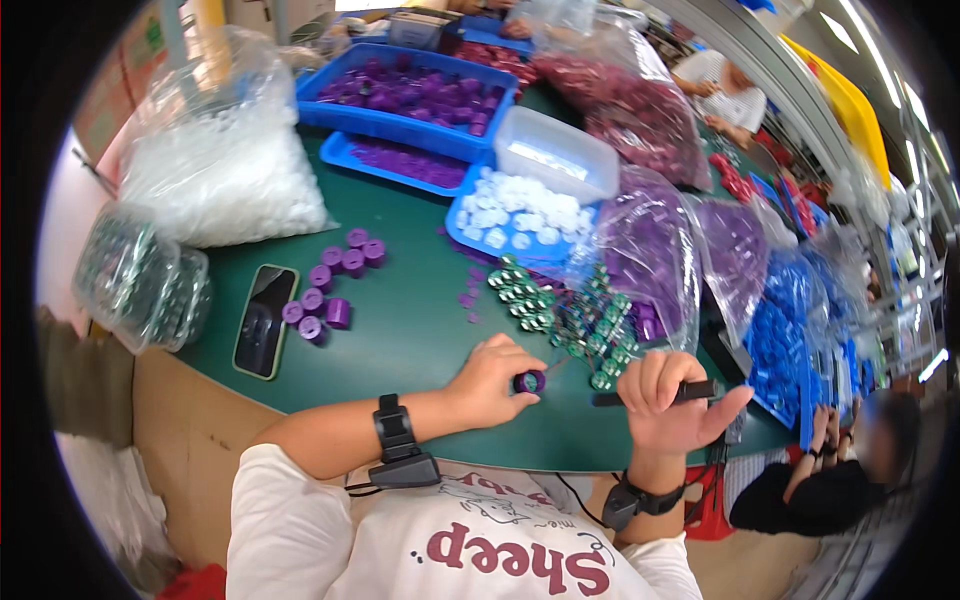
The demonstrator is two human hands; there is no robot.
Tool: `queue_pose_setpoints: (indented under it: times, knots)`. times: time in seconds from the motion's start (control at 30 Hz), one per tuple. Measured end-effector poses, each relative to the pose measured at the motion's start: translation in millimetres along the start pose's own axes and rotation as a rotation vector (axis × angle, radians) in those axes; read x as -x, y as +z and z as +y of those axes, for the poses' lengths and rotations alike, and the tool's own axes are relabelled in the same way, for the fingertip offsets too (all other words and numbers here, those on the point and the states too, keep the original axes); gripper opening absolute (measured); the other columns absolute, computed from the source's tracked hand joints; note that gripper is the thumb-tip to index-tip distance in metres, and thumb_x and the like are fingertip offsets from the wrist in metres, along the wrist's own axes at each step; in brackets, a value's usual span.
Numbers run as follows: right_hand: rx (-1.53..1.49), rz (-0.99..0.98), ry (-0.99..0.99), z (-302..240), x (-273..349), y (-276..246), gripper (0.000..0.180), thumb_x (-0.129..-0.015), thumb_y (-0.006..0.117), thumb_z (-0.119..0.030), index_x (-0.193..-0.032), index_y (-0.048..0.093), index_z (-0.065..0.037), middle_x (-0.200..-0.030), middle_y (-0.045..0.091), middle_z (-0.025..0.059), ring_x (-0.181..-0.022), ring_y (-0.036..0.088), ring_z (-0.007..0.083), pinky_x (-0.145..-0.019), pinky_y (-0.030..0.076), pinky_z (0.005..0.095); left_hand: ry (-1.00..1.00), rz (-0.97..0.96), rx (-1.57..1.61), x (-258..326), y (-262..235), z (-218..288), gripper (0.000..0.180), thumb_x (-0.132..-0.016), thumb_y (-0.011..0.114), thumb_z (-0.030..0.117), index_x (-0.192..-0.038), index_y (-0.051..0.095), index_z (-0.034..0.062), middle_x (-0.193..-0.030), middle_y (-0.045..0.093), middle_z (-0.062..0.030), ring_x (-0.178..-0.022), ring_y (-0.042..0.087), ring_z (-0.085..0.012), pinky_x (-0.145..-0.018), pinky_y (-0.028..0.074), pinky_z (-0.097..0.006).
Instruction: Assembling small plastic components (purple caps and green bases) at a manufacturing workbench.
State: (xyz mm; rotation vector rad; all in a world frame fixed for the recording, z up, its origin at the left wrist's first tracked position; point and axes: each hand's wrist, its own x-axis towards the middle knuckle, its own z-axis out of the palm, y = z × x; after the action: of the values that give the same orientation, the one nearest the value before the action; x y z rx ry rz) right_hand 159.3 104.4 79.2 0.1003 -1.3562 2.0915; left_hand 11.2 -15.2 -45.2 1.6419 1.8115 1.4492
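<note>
Between the thumb and fingers of my left hand (492, 380) is a small purple cylindrical housing (530, 382), its open end showing something green inside. A thin reddish wire appears to run from it toward a pile of small green circuit boards with wires (600, 325). My right hand (668, 405) is curled around a slim black pen-like tool (695, 391), thumb stretched out, palm partly turned up. The tool's thin end points left, toward the purple housing but apart from it. Its exact kind is not clear.
Left of my hands lie several finished-looking purple cylinders (338, 313) and a phone (265, 322). Farther back stand a blue bin of purple parts (310, 100), a blue tray of white pieces (465, 235) and a bag of white parts (220, 190). Bags of purple parts (650, 250) lie right.
</note>
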Motion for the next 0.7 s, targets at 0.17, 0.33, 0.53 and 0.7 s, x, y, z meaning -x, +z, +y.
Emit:
queue_pose_setpoints:
  times: [0.17,0.33,0.53,0.7]
  knots:
    - [0.048,-0.081,0.055,47.5,-3.1,8.7,0.056,-0.090,0.027,-0.049,-0.054,0.038,-0.007,-0.052,0.038,0.0043,-0.048,0.033,0.0157,-0.047,0.026,0.0302,-0.025,-0.058,-0.036,0.5,0.5,2.0,0.035,-0.060,0.076,0.012,-0.093,0.065,0.0078,-0.088,0.061,-0.0064,-0.091,0.052,-0.0274,-0.081,0.038,-0.041]
    - [0.158,-0.057,0.142,75.7,0.8,-14.1,0.054,-0.089,0.031,-0.045,-0.051,0.035,-0.005,-0.051,0.038,0.0052,-0.046,0.032,0.0155,-0.046,0.027,0.0295,-0.027,-0.021,-0.035,-2.2,3.1,11.8,0.027,-0.060,0.078,0.013,-0.081,0.063,0.0068,-0.080,0.060,-0.0063,-0.086,0.052,-0.0273,-0.079,0.039,-0.039]
    - [0.277,-0.100,0.147,90.4,2.2,-14.5,0.055,-0.086,0.037,-0.042,-0.046,0.032,-0.004,-0.046,0.038,0.0077,-0.042,0.032,0.0162,-0.044,0.026,0.0295,-0.070,-0.009,-0.013,1.0,4.4,8.1,0.022,-0.060,0.077,0.011,-0.074,0.061,0.0090,-0.078,0.059,-0.0051,-0.085,0.051,-0.0269,-0.077,0.037,-0.039]
    - [0.354,-0.213,0.234,94.7,-5.1,-15.9,0.054,-0.082,0.041,-0.042,-0.045,0.029,-0.005,-0.044,0.035,0.0072,-0.041,0.032,0.0164,-0.043,0.023,0.0293,-0.063,0.019,0.035,-1.8,5.8,5.1,0.019,-0.060,0.074,0.013,-0.070,0.059,0.0081,-0.075,0.058,-0.0040,-0.083,0.052,-0.0265,-0.075,0.037,-0.039]
